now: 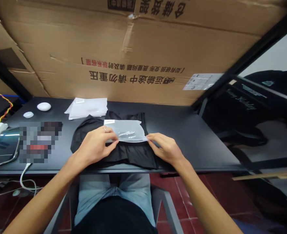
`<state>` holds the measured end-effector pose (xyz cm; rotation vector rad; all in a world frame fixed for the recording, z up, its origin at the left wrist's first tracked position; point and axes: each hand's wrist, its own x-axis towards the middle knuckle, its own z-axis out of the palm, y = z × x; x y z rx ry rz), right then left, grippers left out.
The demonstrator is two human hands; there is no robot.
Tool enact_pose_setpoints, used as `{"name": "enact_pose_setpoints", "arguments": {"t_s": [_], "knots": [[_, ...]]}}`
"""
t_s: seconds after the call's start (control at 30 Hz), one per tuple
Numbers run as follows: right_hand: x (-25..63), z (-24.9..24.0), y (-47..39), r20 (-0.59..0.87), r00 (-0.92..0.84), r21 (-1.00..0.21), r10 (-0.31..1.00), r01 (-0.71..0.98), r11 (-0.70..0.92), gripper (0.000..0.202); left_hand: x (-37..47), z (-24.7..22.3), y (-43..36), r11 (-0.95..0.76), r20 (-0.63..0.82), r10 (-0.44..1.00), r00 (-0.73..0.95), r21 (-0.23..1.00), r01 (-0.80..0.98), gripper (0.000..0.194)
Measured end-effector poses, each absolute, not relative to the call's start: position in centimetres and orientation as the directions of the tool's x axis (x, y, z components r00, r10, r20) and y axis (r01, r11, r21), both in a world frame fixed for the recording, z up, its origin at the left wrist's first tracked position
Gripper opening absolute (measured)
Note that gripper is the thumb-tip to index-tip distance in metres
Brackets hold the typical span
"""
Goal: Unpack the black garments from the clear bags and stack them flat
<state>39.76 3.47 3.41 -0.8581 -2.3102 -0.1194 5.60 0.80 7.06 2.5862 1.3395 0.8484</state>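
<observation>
A clear plastic bag (126,130) lies on top of a black garment (133,154) spread on the black table (194,136). My left hand (94,146) pinches the bag's near left edge, with a ring on one finger. At the bag's near right corner, my right hand (164,148) grips it with fingertips. Both hands rest on the garment close to the table's front edge.
A stack of clear plastic bags (87,107) lies behind the garment. Two small white round objects (44,106) sit at the far left, near a tablet (2,148) and cables. A large cardboard box (143,48) walls the back. Black bags lie at right (243,104).
</observation>
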Motion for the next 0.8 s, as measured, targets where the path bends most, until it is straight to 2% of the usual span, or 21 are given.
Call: {"name": "enact_pose_setpoints", "arguments": {"t_s": [0.1,0.2,0.37,0.47,0.57,0.67,0.73,0.8], "knots": [[39.7,3.7,3.5,0.604,-0.58,-0.13,0.546,0.604,0.786,0.02,5.6,7.7,1.2,-0.545,0.353,0.837,0.418,0.475,0.691,0.011],[39.3,4.4,3.2,0.619,-0.588,-0.099,0.521,0.599,0.795,0.017,5.9,8.0,1.6,-0.52,0.376,0.852,0.364,0.52,0.678,0.012],[37.3,6.5,1.7,0.713,-0.597,0.012,0.367,0.535,0.845,0.041,6.7,7.7,2.1,-0.573,0.598,0.759,0.259,0.425,0.701,0.015],[34.9,7.5,1.5,0.629,-0.719,0.147,0.295,0.482,0.864,0.048,7.0,7.5,2.5,-0.594,0.681,0.687,0.253,0.326,0.736,0.016],[32.2,7.8,2.4,0.518,-0.786,0.221,0.338,0.504,0.835,0.048,7.3,7.3,2.7,-0.596,0.716,0.647,0.261,0.262,0.759,0.016],[30.3,7.5,3.4,0.437,-0.788,0.208,0.433,0.557,0.804,0.041,7.5,7.2,2.2,-0.586,0.71,0.651,0.269,0.244,0.773,0.016],[29.6,7.1,3.6,0.344,-0.79,0.177,0.507,0.585,0.792,0.038,7.4,7.1,1.6,-0.55,0.688,0.682,0.247,0.26,0.794,0.017],[29.3,6.8,3.5,0.238,-0.792,0.166,0.563,0.604,0.779,0.037,7.0,7.0,1.0,-0.439,0.636,0.756,0.152,0.321,0.84,0.029]]}}
